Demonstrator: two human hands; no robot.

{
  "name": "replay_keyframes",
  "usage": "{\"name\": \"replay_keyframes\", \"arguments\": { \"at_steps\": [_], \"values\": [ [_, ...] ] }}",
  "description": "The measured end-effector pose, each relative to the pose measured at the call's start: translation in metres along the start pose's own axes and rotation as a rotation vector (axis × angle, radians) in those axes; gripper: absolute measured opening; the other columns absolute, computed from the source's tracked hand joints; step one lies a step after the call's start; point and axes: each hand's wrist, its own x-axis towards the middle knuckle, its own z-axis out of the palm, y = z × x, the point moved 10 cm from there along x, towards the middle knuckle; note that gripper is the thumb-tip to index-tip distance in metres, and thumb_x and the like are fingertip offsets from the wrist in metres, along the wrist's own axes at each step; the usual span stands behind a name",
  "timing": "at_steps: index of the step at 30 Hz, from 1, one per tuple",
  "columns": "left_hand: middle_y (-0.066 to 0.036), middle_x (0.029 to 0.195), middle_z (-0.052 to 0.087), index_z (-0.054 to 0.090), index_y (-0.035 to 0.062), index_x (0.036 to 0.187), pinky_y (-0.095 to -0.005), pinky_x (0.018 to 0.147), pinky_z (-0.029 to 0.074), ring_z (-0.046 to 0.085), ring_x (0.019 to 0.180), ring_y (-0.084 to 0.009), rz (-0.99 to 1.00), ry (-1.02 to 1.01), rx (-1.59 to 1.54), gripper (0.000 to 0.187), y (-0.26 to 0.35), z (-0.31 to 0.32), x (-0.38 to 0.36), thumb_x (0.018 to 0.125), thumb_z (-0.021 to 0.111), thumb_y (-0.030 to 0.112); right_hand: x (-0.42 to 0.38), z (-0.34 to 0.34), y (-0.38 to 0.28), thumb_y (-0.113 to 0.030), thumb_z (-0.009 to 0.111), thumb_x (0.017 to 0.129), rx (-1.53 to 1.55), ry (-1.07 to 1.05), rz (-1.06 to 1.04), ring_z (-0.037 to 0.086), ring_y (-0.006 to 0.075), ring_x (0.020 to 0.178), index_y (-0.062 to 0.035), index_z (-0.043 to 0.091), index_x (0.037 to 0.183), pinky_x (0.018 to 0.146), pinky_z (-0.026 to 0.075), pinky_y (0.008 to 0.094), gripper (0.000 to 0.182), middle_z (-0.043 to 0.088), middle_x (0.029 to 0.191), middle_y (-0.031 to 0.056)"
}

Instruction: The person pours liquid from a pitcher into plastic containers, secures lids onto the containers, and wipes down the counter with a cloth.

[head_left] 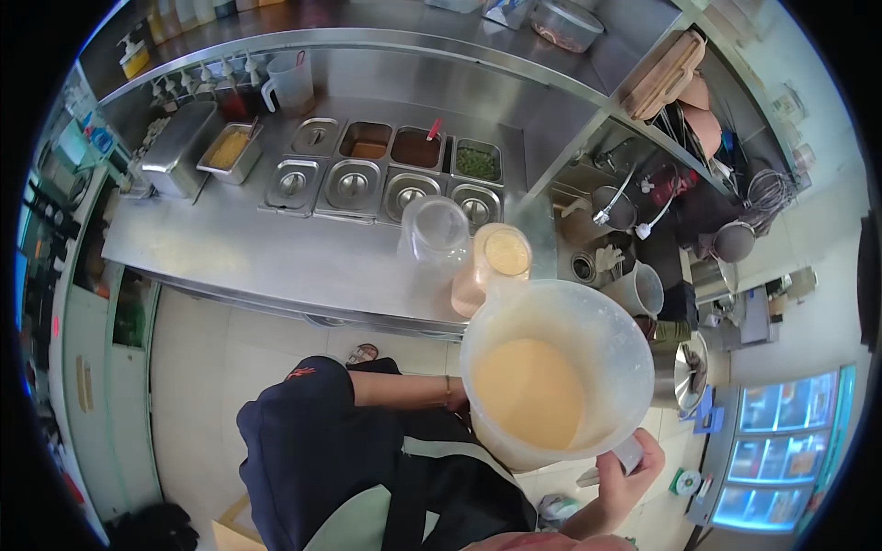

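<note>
A big translucent plastic jug (606, 340) with beige-orange liquid in it hangs in front of me, below the counter edge. My right hand (632, 470) is closed round its handle at the lower right. My left forearm, with a thin bracelet, reaches to the jug's left side. There my left hand (459, 397) disappears behind the jug wall, so its fingers are hidden. On the steel counter (276, 253) just beyond the jug stand two plastic cups. One is a clear empty cup (434, 237) and the other is a cup filled with a peach-coloured drink (501, 262).
Several steel ingredient pans (354, 184), some lidded and some open, sit at the back of the counter. A measuring jug (290, 83) and sauce bottles stand on the shelf above. A sink area with pots and utensils (661, 211) is to the right. A lit fridge (781, 450) is at the lower right.
</note>
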Motion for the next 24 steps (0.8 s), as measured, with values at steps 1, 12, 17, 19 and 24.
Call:
{"name": "replay_keyframes", "arguments": {
  "at_steps": [1,12,17,19,24],
  "values": [
    [-0.008,0.134,0.044,0.04,0.0133,0.133,-0.0503,0.094,0.036,0.044,0.12,-0.0254,-0.033,-0.025,0.0,0.069,0.0,-0.002,-0.014,0.084,0.037,0.062,-0.006,0.018,-0.015,0.0,0.064,0.062,-0.029,0.054,-0.009,0.044,0.0026,0.052,0.0038,0.056,0.071,0.047,0.031,0.018,0.012,0.052,0.058,-0.0023],
    [-0.008,0.136,0.042,0.039,0.0132,0.134,-0.0515,0.095,0.035,0.042,0.122,-0.0263,-0.249,-0.205,0.025,0.07,0.008,-0.013,-0.076,0.084,0.038,0.062,-0.018,0.107,-0.073,-0.004,0.067,0.065,-0.265,0.258,0.003,0.042,0.0026,0.049,0.0019,0.054,0.065,0.045,0.029,0.0183,0.014,0.047,0.053,-0.0034],
    [-0.008,0.136,0.041,0.038,0.0132,0.134,-0.0521,0.095,0.035,0.041,0.122,-0.0267,-0.331,-0.249,0.035,0.071,0.009,-0.017,-0.092,0.083,0.038,0.062,-0.013,0.128,-0.072,-0.005,0.064,0.066,-0.342,0.261,0.112,0.039,0.0025,0.048,0.0006,0.051,0.062,0.045,0.027,0.0188,0.014,0.044,0.051,-0.0044],
    [-0.008,0.137,0.041,0.038,0.0132,0.134,-0.0523,0.095,0.035,0.041,0.123,-0.0268,-0.358,-0.262,0.034,0.071,0.009,-0.018,-0.1,0.083,0.038,0.063,-0.011,0.135,-0.072,-0.005,0.062,0.065,-0.379,0.243,0.127,0.038,0.0026,0.048,0.0001,0.05,0.06,0.044,0.027,0.0193,0.014,0.043,0.051,-0.0046],
    [-0.008,0.138,0.04,0.038,0.0132,0.135,-0.0529,0.095,0.034,0.04,0.124,-0.0272,-0.413,-0.294,0.04,0.072,0.005,-0.022,-0.109,0.083,0.039,0.063,-0.002,0.152,-0.08,-0.005,0.061,0.064,-0.44,0.22,0.172,0.036,0.0031,0.049,-0.0005,0.047,0.056,0.044,0.026,0.0203,0.017,0.041,0.049,-0.0041]
  ]
}}
